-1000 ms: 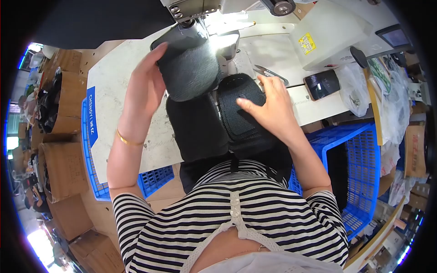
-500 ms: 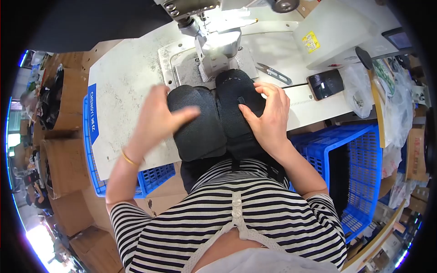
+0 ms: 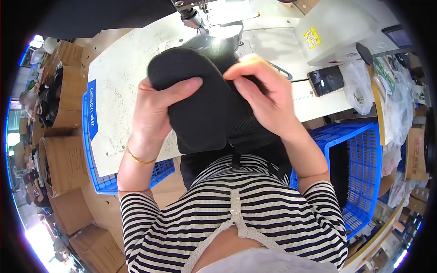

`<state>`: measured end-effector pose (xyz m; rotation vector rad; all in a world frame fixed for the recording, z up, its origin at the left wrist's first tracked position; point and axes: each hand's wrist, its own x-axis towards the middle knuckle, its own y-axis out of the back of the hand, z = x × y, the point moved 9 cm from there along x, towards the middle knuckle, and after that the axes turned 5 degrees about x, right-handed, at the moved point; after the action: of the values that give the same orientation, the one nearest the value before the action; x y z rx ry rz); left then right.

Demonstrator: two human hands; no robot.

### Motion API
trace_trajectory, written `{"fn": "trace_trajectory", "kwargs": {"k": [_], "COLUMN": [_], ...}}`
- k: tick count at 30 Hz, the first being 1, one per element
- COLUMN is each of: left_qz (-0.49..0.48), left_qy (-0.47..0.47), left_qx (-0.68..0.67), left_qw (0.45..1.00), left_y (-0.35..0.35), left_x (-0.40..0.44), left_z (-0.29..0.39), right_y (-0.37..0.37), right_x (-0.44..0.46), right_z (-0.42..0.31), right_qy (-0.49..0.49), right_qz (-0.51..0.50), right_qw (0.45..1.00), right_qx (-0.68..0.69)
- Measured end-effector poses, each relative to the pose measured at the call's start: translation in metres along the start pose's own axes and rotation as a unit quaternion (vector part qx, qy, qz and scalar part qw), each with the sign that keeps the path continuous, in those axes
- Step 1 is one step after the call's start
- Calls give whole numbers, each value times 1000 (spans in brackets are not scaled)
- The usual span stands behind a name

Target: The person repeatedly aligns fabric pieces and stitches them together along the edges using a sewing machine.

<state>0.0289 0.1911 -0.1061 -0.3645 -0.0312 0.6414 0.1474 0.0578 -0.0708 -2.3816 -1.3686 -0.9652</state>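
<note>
My left hand (image 3: pixel 157 102) is closed on a rounded black padded fabric piece (image 3: pixel 198 111), thumb lying on top and fingers hidden beneath. My right hand (image 3: pixel 268 93) has its thumb and forefinger pinched at the inner edge of the adjoining black part, which it partly covers. Both parts are lifted and tilted in front of the sewing machine head (image 3: pixel 193 20). Their lower ends rest near my lap. Thread snips (image 3: pixel 281 71), partly behind my right hand, lie on the white machine table (image 3: pixel 118 100).
A black phone (image 3: pixel 325 81) and a clear plastic bag (image 3: pixel 359 88) are at the table's right. Below stands a blue crate (image 3: pixel 375 168) with dark material inside. Another blue crate (image 3: pixel 93 168) shows under the left edge. Cardboard boxes (image 3: pixel 68 159) are stacked at left.
The black fabric piece has been raised and tilted away from the machine's needle area. My left hand has taken hold of its left part, and my right hand has shifted inward, pinching.
</note>
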Motion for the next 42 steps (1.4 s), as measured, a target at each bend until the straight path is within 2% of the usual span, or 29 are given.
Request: {"fn": "trace_trajectory", "kwargs": {"k": [2,4,6,10,19,23,25,28,31,32,35,39,42], "left_qz": [36,90,100,109,140,140,134,129,117,112,69,93,62], "left_qy": [-43,-89,-127,-132,-99,-102,-108,-113,-113,-112,-175,-82,-74], "left_qx": [9,30,11,-31,-16,-10,12,52,129,159,231,256,263], "left_qw": [998,992,987,985,985,985,985,984,978,974,955,959,960], "left_y": [-1,8,16,30,37,35,33,30,28,27,18,26,31], "left_x": [1,-2,-2,1,5,9,14,29,56,66,87,106,114], "left_z": [6,14,18,15,11,14,18,26,40,45,68,61,57], "right_y": [-9,-13,-14,-13,-11,-13,-12,-18,-20,-18,-16,-19,-20], "right_x": [-4,-12,-23,-47,-47,-52,-45,-40,-25,-17,3,11,12], "right_z": [21,19,12,26,22,32,31,40,47,47,54,58,57], "right_qy": [-157,-202,-157,-218,-196,-262,-267,-293,-353,-320,-303,-296,-289], "right_qz": [-3,6,9,19,51,96,121,43,-7,23,24,57,65], "right_qw": [979,969,986,969,973,943,931,939,920,929,926,918,919], "right_qx": [132,139,48,113,114,181,219,177,171,185,223,256,260]}}
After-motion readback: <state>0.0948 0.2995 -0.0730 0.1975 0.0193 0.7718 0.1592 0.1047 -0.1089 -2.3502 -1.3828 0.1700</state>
